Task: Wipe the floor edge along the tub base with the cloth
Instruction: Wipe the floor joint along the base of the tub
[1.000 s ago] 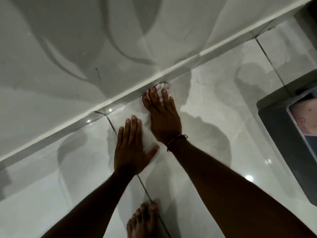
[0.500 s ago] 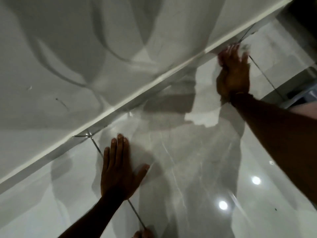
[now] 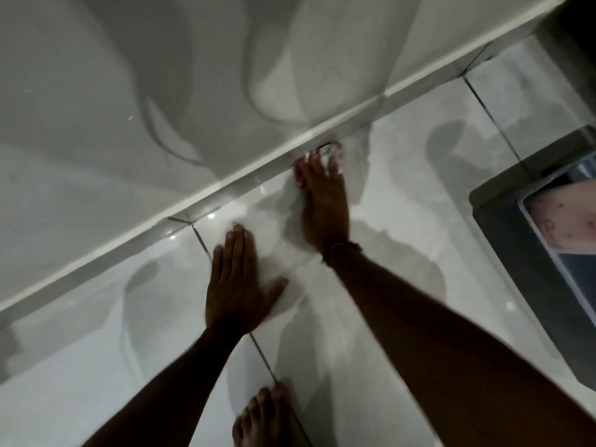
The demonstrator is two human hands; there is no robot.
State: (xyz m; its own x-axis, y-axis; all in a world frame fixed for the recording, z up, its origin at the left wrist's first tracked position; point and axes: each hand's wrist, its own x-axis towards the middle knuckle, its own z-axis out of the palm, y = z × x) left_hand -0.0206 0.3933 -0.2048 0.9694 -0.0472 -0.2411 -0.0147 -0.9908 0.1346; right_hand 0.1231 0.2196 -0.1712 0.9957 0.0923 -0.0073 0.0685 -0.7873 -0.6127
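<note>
Nearest to me, my bare foot (image 3: 261,417) stands on the glossy tiled floor (image 3: 371,343), its toes beside a dark grout line (image 3: 263,359) that runs away toward the tub. Beyond the foot, my left hand (image 3: 235,285) lies flat on the floor, palm down, fingers extended and together, thumb spread to the right; it grips nothing. Its fingertips sit just right of the grout line and short of the tub base.

Farther on and to the right, my right hand (image 3: 324,201) presses down at the floor edge, a thin band (image 3: 342,248) around its wrist. Its fingers are spread over the cloth (image 3: 333,150), a pale, blurred piece that shows only at and between the fingertips, touching the joint where floor meets tub. I cannot tell whether the fingers pinch the cloth or merely pin it flat.

The white tub base (image 3: 225,185) runs diagonally from near left to far right, with the tub panel (image 3: 161,75) rising behind it. At the right edge lies a dark-framed object (image 3: 503,240), partly cut off.
</note>
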